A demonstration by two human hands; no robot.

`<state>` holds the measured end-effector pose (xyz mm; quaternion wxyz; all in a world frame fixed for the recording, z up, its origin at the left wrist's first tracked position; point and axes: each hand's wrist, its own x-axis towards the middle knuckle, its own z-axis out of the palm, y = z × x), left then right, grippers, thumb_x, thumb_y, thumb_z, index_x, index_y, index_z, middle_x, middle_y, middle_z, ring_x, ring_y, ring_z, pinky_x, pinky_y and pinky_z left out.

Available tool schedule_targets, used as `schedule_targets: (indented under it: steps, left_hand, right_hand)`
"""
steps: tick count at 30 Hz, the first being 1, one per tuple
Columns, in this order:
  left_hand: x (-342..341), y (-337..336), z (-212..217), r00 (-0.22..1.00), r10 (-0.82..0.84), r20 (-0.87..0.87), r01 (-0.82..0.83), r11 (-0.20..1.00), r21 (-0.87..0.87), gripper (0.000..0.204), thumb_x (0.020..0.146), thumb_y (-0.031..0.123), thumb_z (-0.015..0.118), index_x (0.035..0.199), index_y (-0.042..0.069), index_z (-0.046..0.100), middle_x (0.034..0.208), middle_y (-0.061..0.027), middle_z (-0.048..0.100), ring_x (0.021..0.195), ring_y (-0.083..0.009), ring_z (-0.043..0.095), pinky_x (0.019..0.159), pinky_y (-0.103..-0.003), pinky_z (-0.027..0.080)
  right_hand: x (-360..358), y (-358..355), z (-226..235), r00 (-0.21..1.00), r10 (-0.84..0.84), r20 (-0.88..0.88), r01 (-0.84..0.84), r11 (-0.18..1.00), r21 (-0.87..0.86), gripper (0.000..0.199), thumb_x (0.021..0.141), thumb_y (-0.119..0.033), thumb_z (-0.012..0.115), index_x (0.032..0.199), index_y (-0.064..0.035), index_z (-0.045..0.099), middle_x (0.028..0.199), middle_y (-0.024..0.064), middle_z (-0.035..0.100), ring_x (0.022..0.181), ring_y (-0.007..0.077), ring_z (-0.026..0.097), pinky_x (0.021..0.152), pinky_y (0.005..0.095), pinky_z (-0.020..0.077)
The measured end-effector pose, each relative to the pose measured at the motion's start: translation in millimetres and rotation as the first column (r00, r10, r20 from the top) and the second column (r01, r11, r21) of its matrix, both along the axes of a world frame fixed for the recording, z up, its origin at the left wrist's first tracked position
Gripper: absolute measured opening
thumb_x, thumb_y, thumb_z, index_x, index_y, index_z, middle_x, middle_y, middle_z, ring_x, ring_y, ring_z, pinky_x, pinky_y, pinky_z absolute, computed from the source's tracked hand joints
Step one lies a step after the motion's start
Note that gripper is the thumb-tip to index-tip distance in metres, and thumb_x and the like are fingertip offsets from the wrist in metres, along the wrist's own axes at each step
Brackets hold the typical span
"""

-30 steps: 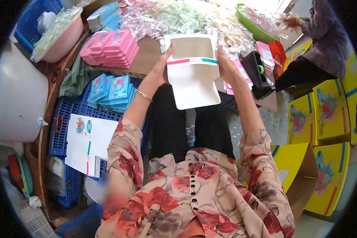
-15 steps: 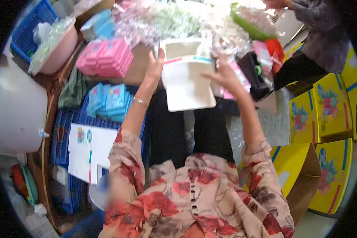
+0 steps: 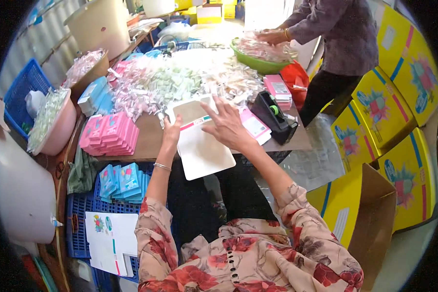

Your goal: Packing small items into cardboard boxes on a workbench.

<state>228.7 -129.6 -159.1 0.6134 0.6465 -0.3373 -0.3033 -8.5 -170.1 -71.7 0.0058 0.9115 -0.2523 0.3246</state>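
Note:
A white cardboard box [image 3: 207, 151] with its long flap lying toward me stands tilted at the table's near edge, above my lap. A thin coloured strip runs across it. My left hand [image 3: 171, 132] holds its left side, thumb up at the edge and the other fingers mostly hidden. My right hand [image 3: 229, 127] lies with spread fingers against its right side and far edge. Just right of that hand are a pink flat packet [image 3: 254, 125] and a black tape dispenser [image 3: 275, 117]. Beyond the box spreads a heap of small clear-wrapped pieces [image 3: 180, 80].
Stacked pink packets [image 3: 109, 134] sit left on the table [image 3: 148, 136]. Blue packets [image 3: 124, 180] and a flat white carton [image 3: 109, 241] lie on blue crates at lower left. Yellow cartons [image 3: 399, 112] stand right. Another person [image 3: 331, 44] works over a green basin [image 3: 258, 61].
My view has tilted up, showing more of the table's far side. My right hand has come in from beside the box to rest on it. The left hand stays at its left side.

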Motion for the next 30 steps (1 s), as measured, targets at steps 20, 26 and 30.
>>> schedule_targets:
  steps: [20,26,30]
  left_hand:
    - [-30,81,80,0.907,0.350,-0.233,-0.373,0.926,-0.058,0.066,0.099,0.050,0.049,0.144,0.003,0.038,0.131,-0.0141,0.055,0.124,-0.0264,0.051,0.096,-0.041,0.046]
    - [-14,198,165,0.906,0.249,-0.343,-0.413,0.339,-0.845,0.020,0.097,0.024,0.054,0.102,0.007,0.062,0.099,-0.0043,0.065,0.083,-0.0172,0.062,0.073,-0.033,0.052]
    - [-34,211,168,0.831,0.353,-0.429,-0.525,0.249,-0.814,0.020,0.097,0.023,0.054,0.101,0.006,0.063,0.099,-0.0048,0.065,0.083,-0.0172,0.062,0.073,-0.032,0.053]
  right_hand:
    - [-32,43,-19,0.937,0.195,0.291,-0.258,0.946,0.197,0.044,0.085,-0.011,0.069,0.127,-0.0043,0.058,0.136,0.0217,0.049,0.122,0.0407,0.047,0.102,0.0470,0.0391]
    - [-55,108,-43,0.882,0.344,0.321,-0.463,0.760,0.457,0.023,0.083,0.001,0.067,0.106,-0.0001,0.069,0.107,0.0171,0.067,0.094,0.0321,0.064,0.081,0.0370,0.0515]
    - [-40,124,-34,0.839,0.443,0.315,-0.543,0.706,0.454,0.019,0.083,0.003,0.066,0.102,0.0014,0.068,0.101,0.0154,0.068,0.088,0.0281,0.065,0.076,0.0334,0.0521]
